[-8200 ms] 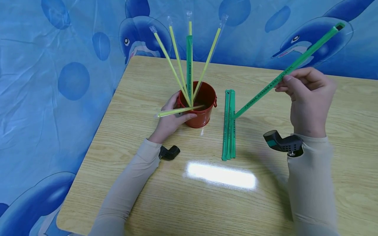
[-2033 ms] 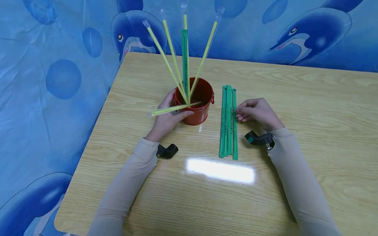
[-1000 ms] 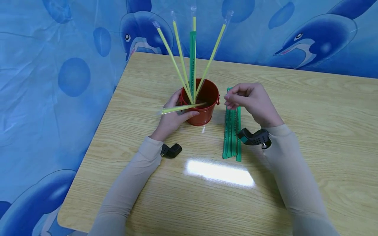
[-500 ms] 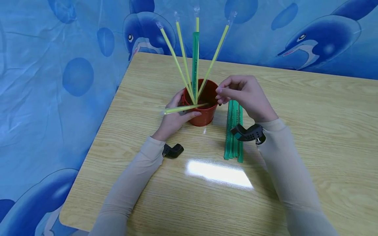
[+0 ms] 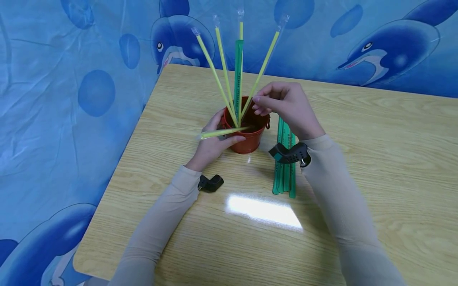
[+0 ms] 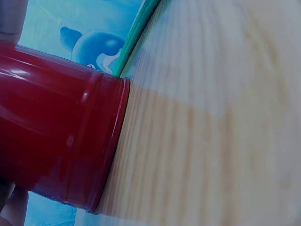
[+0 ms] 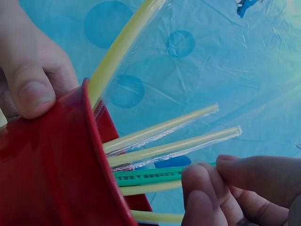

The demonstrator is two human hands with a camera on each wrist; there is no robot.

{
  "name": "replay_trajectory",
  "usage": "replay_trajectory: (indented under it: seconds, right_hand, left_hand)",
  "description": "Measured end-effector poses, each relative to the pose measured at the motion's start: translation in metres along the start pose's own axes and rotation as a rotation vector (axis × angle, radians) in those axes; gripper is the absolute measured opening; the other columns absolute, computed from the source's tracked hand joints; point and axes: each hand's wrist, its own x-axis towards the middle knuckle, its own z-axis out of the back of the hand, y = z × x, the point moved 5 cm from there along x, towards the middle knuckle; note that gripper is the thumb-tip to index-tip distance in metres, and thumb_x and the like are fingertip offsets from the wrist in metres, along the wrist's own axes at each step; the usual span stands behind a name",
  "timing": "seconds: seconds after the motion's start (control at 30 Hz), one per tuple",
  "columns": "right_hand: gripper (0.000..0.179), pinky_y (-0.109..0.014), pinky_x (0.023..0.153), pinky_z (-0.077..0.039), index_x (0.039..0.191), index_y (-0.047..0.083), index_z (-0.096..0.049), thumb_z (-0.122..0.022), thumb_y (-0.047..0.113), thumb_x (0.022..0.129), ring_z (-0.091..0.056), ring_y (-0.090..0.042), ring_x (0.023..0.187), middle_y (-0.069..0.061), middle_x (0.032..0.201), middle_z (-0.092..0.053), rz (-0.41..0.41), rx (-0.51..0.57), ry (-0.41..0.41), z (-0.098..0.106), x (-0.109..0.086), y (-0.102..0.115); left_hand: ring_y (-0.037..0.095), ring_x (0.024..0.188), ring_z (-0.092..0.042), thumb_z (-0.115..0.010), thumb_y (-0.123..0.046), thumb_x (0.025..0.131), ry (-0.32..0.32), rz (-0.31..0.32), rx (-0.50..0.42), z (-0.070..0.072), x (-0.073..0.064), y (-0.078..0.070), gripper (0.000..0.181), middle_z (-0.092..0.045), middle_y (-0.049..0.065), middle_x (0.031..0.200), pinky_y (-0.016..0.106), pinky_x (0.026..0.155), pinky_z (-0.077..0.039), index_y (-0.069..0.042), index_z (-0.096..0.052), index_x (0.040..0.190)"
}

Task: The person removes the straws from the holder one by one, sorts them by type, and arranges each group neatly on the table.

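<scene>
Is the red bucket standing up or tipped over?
Standing up: the red bucket sits base-down on the table, its mouth facing up, with the left hand holding its side.

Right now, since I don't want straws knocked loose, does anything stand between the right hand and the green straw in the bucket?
In the head view, the right-leaning yellow straw crosses the gap between the right hand and the green straw; whether it truly blocks, I can't tell.
</scene>
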Motion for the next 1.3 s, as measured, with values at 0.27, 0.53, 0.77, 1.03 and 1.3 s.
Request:
replay_trajectory:
  seconds: [0.27, 0.53, 0.77, 1.03, 1.3]
  right_hand:
    - [0.014, -0.028, 0.067, -0.055, 0.093, -0.006, -0.068, -0.064, 0.007, 0.090, -0.065, -0.023, 0.072, -0.012, 0.086, -0.069, 0.027, -0.047, -0.098, -0.010, 0.016, 0.001]
    - [0.015, -0.027, 0.068, -0.056, 0.094, -0.005, -0.068, -0.064, 0.008, 0.090, -0.066, -0.019, 0.071, -0.014, 0.085, -0.068, 0.049, -0.173, -0.162, -0.021, 0.025, -0.004]
    - [0.015, -0.026, 0.067, -0.055, 0.093, -0.003, -0.070, -0.064, 0.010, 0.090, -0.066, -0.017, 0.069, -0.017, 0.088, -0.069, 0.048, -0.319, -0.167, -0.030, 0.030, -0.003]
    - [0.015, -0.022, 0.062, -0.051, 0.092, 0.000, -0.072, -0.068, 0.014, 0.088, -0.065, -0.019, 0.070, -0.014, 0.083, -0.070, 0.085, -0.479, -0.199, -0.034, 0.029, -0.004]
    - [0.017, -0.025, 0.062, -0.051, 0.091, 0.001, -0.073, -0.070, 0.016, 0.086, -0.065, -0.019, 0.070, -0.012, 0.083, -0.070, 0.104, -0.566, -0.180, -0.037, 0.028, -0.002]
  left_hand:
    - [0.015, 0.122, -0.046, -0.077, -0.008, 0.079, 0.013, 0.007, -0.010, 0.000, -0.001, 0.000, 0.075, -0.048, 0.009, 0.136, 0.028, 0.100, -0.041, -0.006, -0.037, 0.142]
    - [0.017, 0.123, -0.046, -0.075, -0.003, 0.079, 0.023, 0.016, -0.002, 0.000, -0.002, -0.011, 0.074, -0.047, 0.012, 0.136, 0.028, 0.100, -0.041, -0.003, -0.036, 0.142]
    - [0.012, 0.121, -0.047, -0.077, -0.008, 0.079, 0.014, -0.019, 0.006, 0.001, 0.000, -0.002, 0.074, -0.049, 0.008, 0.135, 0.028, 0.098, -0.042, -0.006, -0.038, 0.142]
    - [0.015, 0.121, -0.047, -0.077, -0.007, 0.078, 0.018, 0.007, 0.009, 0.000, 0.000, -0.001, 0.074, -0.049, 0.009, 0.135, 0.028, 0.099, -0.041, -0.005, -0.037, 0.141]
    - [0.024, 0.120, -0.049, -0.074, -0.001, 0.080, 0.026, 0.033, 0.018, 0.000, -0.005, -0.027, 0.068, -0.049, 0.018, 0.132, 0.029, 0.097, -0.042, 0.004, -0.037, 0.137]
